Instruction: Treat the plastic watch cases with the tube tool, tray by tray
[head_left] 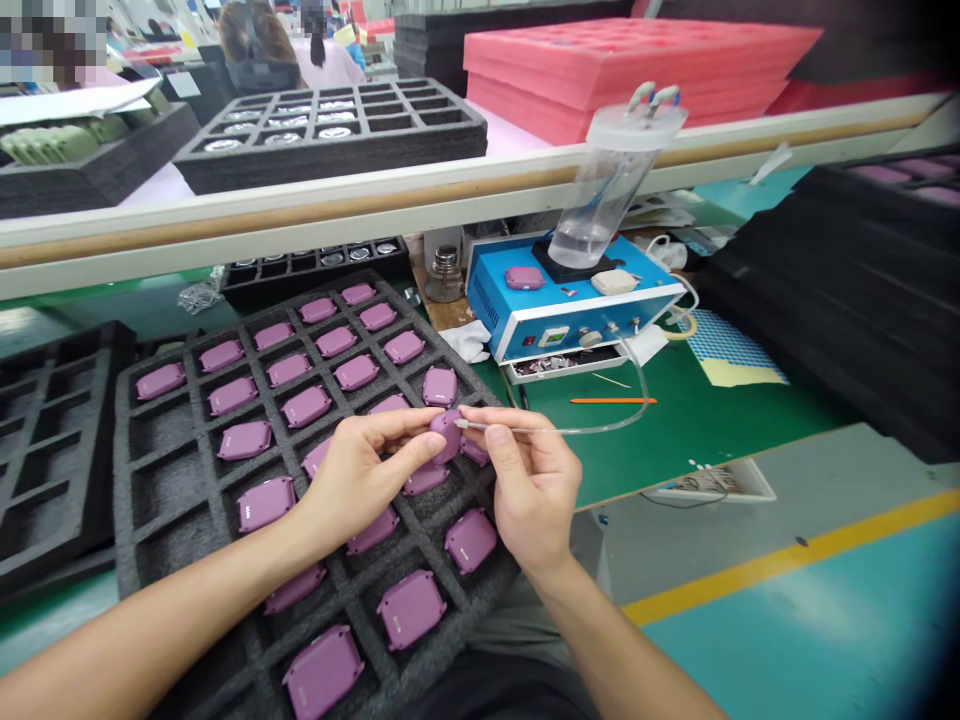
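Observation:
My left hand pinches a small purple watch case between thumb and fingers. My right hand is closed around the end of a thin clear tube; its narrow tip meets or nearly meets the case, and I cannot tell which. This tube curves back to a blue control box. Both hands are above a black foam tray, whose compartments hold several similar purple cases. My left forearm and fingers hide some of them.
A clear cylinder stands on the blue box, beside a purple case and a beige one. An orange stick lies on the green mat. Overhead runs a shelf edge. Black foam trays are stacked at right.

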